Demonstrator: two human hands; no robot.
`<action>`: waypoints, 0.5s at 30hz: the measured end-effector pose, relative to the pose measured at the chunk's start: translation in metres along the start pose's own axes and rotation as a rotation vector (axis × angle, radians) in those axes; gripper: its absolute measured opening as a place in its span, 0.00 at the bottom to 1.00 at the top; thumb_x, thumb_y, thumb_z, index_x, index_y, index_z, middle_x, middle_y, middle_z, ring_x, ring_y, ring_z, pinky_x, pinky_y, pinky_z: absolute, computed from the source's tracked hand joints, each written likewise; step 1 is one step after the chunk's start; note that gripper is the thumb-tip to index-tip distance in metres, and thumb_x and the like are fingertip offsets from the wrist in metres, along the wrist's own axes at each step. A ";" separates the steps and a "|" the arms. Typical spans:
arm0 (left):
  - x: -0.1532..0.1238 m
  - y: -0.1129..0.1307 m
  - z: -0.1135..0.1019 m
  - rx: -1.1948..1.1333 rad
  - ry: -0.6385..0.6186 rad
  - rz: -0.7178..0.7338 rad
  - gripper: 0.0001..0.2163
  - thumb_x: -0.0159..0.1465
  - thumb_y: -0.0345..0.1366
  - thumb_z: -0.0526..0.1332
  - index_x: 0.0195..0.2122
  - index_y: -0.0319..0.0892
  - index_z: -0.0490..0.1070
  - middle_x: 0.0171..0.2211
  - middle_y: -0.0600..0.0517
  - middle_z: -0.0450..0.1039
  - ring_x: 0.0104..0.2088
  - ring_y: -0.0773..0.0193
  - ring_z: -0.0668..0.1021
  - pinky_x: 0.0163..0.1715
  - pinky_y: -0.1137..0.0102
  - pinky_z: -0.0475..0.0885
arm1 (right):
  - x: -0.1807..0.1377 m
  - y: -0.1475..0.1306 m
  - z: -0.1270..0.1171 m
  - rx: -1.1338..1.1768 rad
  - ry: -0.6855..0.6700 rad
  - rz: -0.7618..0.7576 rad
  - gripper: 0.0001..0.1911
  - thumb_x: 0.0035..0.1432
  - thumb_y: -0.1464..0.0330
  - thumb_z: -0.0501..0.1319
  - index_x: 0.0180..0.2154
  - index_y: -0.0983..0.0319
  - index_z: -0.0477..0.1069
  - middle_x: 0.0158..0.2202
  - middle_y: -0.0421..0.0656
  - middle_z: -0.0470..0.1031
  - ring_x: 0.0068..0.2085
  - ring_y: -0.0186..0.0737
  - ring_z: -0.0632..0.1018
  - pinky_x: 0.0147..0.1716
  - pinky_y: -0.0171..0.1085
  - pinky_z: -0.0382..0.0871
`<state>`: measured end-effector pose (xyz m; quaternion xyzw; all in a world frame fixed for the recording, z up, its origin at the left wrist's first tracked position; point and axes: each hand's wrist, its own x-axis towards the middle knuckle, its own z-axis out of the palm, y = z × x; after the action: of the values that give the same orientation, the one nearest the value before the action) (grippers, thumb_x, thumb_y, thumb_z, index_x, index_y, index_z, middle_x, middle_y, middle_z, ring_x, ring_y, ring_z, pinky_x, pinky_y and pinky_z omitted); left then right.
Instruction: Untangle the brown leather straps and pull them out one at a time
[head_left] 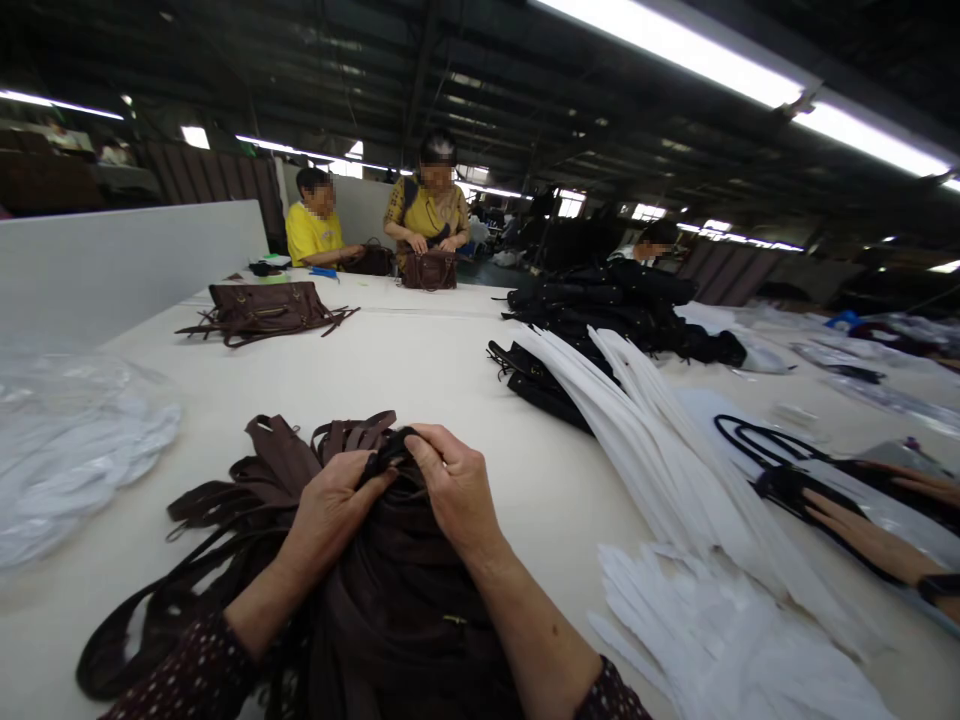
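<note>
A dark brown leather bag (397,590) with several loose straps (225,500) lies in front of me on the white table (420,370). My left hand (330,510) and my right hand (454,485) both pinch a dark strap end (386,455) at the bag's top edge. The fingertips of both hands meet there. My forearms rest over the bag's body.
White paper sheets (675,450) fan out at right, with crumpled white tissue (735,650) below them. Clear plastic bags (67,440) lie at left. Another brown bag (262,308) and a pile of black bags (607,300) sit farther back. A co-worker's forearm (870,540) rests at right. Two people work at the far end.
</note>
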<state>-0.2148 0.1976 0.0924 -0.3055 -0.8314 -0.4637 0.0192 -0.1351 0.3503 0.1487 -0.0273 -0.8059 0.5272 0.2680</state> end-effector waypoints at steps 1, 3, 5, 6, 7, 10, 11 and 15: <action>-0.003 -0.002 0.000 -0.053 0.026 -0.052 0.15 0.64 0.52 0.60 0.42 0.48 0.76 0.46 0.51 0.77 0.50 0.53 0.74 0.53 0.61 0.67 | -0.004 0.007 -0.001 -0.060 -0.028 0.027 0.13 0.65 0.62 0.58 0.49 0.55 0.74 0.43 0.37 0.82 0.44 0.36 0.80 0.47 0.34 0.70; -0.009 -0.006 0.000 -0.113 0.063 -0.122 0.16 0.63 0.52 0.61 0.42 0.48 0.77 0.47 0.52 0.77 0.50 0.53 0.75 0.53 0.63 0.67 | -0.015 0.019 -0.003 -0.223 -0.111 0.079 0.12 0.66 0.63 0.57 0.47 0.54 0.75 0.44 0.38 0.81 0.45 0.38 0.80 0.47 0.36 0.69; -0.013 -0.008 -0.001 -0.142 0.076 -0.152 0.16 0.63 0.53 0.60 0.43 0.49 0.77 0.47 0.53 0.77 0.51 0.54 0.76 0.54 0.64 0.66 | -0.031 0.025 -0.003 -0.312 -0.202 0.082 0.10 0.66 0.64 0.57 0.40 0.56 0.78 0.42 0.38 0.82 0.43 0.37 0.80 0.45 0.36 0.69; -0.014 -0.008 -0.001 -0.143 0.075 -0.162 0.17 0.63 0.54 0.59 0.44 0.49 0.77 0.47 0.53 0.78 0.51 0.55 0.76 0.55 0.65 0.66 | -0.039 0.024 -0.002 -0.321 -0.248 0.053 0.10 0.65 0.64 0.57 0.37 0.56 0.78 0.40 0.38 0.82 0.42 0.37 0.80 0.44 0.35 0.69; -0.014 -0.008 -0.002 -0.137 0.070 -0.173 0.18 0.63 0.54 0.58 0.44 0.48 0.77 0.46 0.53 0.78 0.50 0.54 0.76 0.55 0.64 0.66 | -0.047 0.022 -0.001 -0.325 -0.291 0.007 0.10 0.65 0.64 0.58 0.37 0.57 0.78 0.40 0.38 0.82 0.42 0.36 0.79 0.44 0.35 0.68; -0.009 -0.005 -0.006 -0.134 0.023 -0.224 0.21 0.63 0.57 0.56 0.40 0.46 0.78 0.41 0.51 0.79 0.47 0.52 0.77 0.55 0.62 0.65 | -0.066 0.009 0.007 -0.441 -0.377 -0.149 0.09 0.64 0.63 0.59 0.40 0.57 0.77 0.38 0.40 0.81 0.40 0.38 0.78 0.42 0.36 0.69; -0.006 -0.004 -0.008 -0.149 -0.006 -0.238 0.21 0.62 0.57 0.56 0.39 0.46 0.78 0.39 0.51 0.79 0.46 0.52 0.77 0.55 0.62 0.65 | -0.071 0.003 0.009 -0.511 -0.400 -0.194 0.10 0.64 0.63 0.58 0.41 0.58 0.76 0.37 0.41 0.80 0.39 0.39 0.78 0.40 0.37 0.69; 0.009 0.004 -0.016 -0.285 -0.136 -0.313 0.21 0.61 0.56 0.57 0.37 0.44 0.79 0.35 0.51 0.79 0.42 0.54 0.78 0.50 0.63 0.68 | -0.088 -0.015 0.016 -0.703 -0.468 -0.373 0.13 0.65 0.67 0.52 0.44 0.62 0.73 0.35 0.45 0.78 0.36 0.44 0.76 0.36 0.42 0.68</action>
<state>-0.2238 0.1911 0.1069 -0.2030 -0.7942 -0.5520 -0.1526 -0.0637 0.3011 0.1217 0.1488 -0.9657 0.1567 0.1438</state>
